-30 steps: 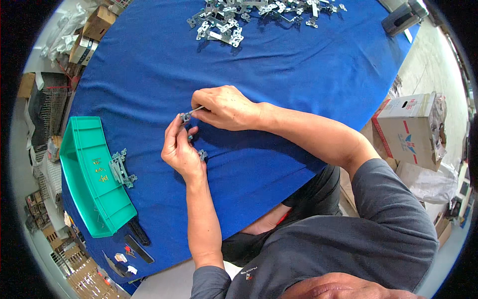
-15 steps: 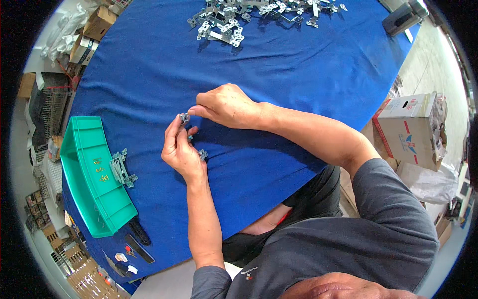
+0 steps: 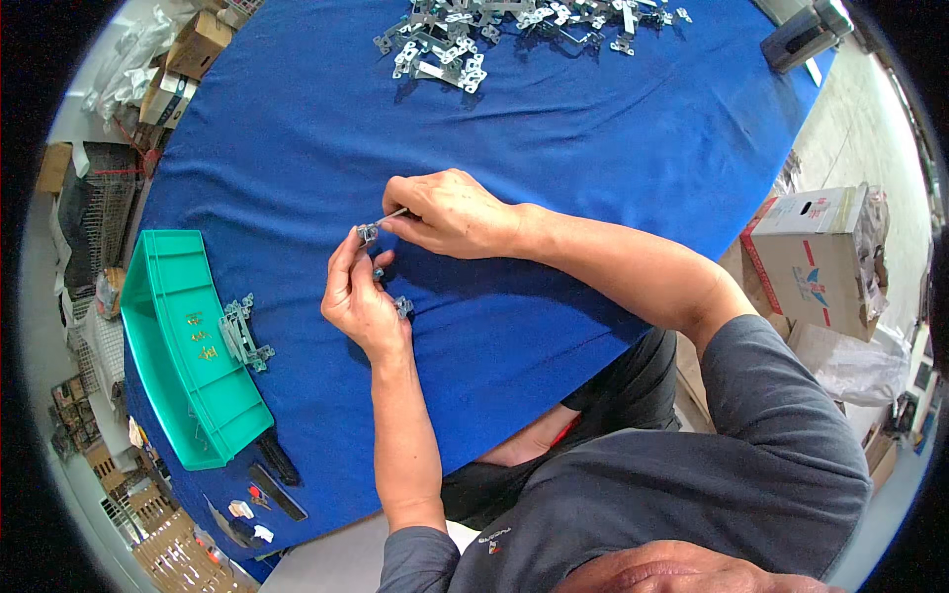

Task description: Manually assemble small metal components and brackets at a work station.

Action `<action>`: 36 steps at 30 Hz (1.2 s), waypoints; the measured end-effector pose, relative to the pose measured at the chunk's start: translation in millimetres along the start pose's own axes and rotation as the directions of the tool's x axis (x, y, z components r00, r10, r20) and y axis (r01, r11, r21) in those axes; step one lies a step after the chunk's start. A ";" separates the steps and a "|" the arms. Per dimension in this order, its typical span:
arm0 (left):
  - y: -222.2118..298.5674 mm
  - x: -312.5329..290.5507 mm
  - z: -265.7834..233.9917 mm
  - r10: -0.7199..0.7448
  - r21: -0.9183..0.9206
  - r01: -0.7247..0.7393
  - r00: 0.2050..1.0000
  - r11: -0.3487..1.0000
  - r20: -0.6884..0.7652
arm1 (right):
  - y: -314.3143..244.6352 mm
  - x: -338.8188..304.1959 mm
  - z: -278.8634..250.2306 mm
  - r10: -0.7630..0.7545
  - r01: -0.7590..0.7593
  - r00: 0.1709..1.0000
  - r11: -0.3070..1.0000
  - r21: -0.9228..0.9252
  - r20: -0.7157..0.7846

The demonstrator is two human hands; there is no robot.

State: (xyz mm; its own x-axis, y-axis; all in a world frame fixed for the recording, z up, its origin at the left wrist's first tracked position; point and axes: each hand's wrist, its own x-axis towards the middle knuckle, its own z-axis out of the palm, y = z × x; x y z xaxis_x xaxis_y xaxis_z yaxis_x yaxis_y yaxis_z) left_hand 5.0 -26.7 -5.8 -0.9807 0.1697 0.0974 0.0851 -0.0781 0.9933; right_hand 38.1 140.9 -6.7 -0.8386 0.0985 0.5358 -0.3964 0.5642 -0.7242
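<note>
My left hand (image 3: pixel 363 301) is closed round a metal bracket (image 3: pixel 368 233), one end of which sticks out past the fingertips. Another end of bright metal (image 3: pixel 403 307) shows by the heel of that palm; the part between is hidden by the hand. My right hand (image 3: pixel 453 212) pinches a thin metal rod (image 3: pixel 394 215), its lower tip at the bracket's upper end. Whether the rod has a handle, I cannot see. Left of my left hand, more metal brackets (image 3: pixel 243 334) lean against the green plastic bin (image 3: pixel 158 326).
Small brass-coloured pieces (image 3: pixel 201 337) lie on the bin's ledge. A heap of metal brackets (image 3: pixel 445 59) spreads over the far side of the blue cloth (image 3: pixel 593 128). A dark grey container (image 3: pixel 796 42) stands at the far right corner. Beside the table sits a cardboard box (image 3: pixel 806 262).
The thin rod has come into sight between my right fingers and the bracket. My right fingertips have drawn slightly back from the bracket. My left hand has stayed put.
</note>
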 end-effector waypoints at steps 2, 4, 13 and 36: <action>-0.4 -0.2 -0.7 0.001 0.002 -0.001 1.000 1.000 0.005 | -3.1 -0.5 -3.1 0.029 -0.029 0.999 1.000 -0.010 0.021; -0.3 -0.4 -1.0 0.002 0.004 -0.002 1.000 1.000 0.010 | -2.4 -1.4 -5.0 0.058 -0.058 0.997 0.998 -0.021 0.041; -1.4 -1.1 -1.8 0.011 0.015 -0.011 1.000 1.000 0.007 | -4.2 -0.6 -1.5 0.048 -0.048 0.999 0.998 0.041 0.015; -0.8 -0.5 5.0 0.004 -0.053 -0.003 1.000 0.999 0.008 | -7.1 0.1 -6.2 0.104 -0.102 0.991 0.995 -0.017 0.087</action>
State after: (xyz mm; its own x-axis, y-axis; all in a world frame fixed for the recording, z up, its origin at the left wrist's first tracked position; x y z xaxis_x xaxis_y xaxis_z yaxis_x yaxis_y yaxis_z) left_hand 6.3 -21.8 -6.3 -0.9788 0.1776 0.1017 0.0790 -0.1306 0.9883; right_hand 43.1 142.0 1.2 -0.9044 0.0848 0.4182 -0.3020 0.5650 -0.7678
